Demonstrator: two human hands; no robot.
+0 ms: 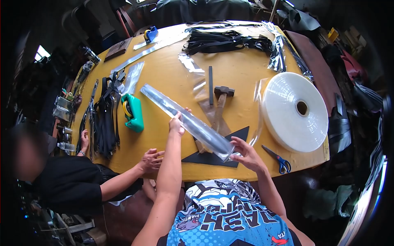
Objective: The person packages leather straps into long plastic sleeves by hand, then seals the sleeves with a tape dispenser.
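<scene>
A long clear plastic sleeve (203, 129) lies slantwise in front of me above the table, shiny and greyish; I cannot make out whether something is inside. My left hand (177, 124) is closed around its middle, thumb on top. At its near right end, my right hand (245, 155) has thumb and fingers on either side of the sleeve's edge. Beneath it is a black triangular sheet (238, 137). A hammer (223, 92) with a wooden handle and a dark narrow bar (211, 85) lie just beyond.
A big roll of clear plastic (283, 119) and blue-handled scissors (282, 164) are at right. At left are a green tape dispenser (133, 112) and black straps (107, 119). More black straps (225, 42) lie at the back. A co-worker's hand (151, 160) is near my left forearm.
</scene>
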